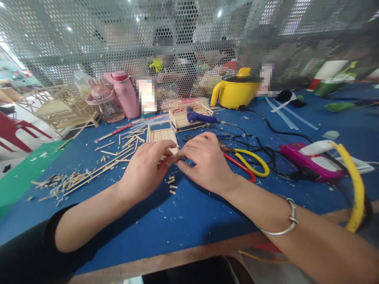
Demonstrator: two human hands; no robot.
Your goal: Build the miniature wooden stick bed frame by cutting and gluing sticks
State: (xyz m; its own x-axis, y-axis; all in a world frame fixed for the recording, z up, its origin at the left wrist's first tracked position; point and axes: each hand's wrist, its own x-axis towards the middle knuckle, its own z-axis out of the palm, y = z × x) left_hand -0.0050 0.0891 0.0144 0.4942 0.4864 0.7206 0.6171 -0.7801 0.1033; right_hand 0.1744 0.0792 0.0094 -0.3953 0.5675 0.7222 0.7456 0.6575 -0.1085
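My left hand [149, 163] is closed, its thumb and fingers pinched at the near corner of a small wooden-stick frame [160, 135] with a slatted floor. My right hand [205, 159] meets it fingertip to fingertip, also pinched; whatever lies between its fingers is too small to make out. Both hands hide the frame's near end. Just beyond stands a second stick tray with low rails [180, 125], and a blue glue gun [201, 116] rests on it. Right of my right hand lies a cutting tool with one red and one yellow handle [251, 161].
Loose sticks [109, 165] and cut bits [68, 183] litter the left. A pink bottle [124, 94], phone [147, 94] and yellow pot [237, 92] stand behind. Black cables run right to a purple power strip [310, 161]. Perforated metal [118, 43] borders the back.
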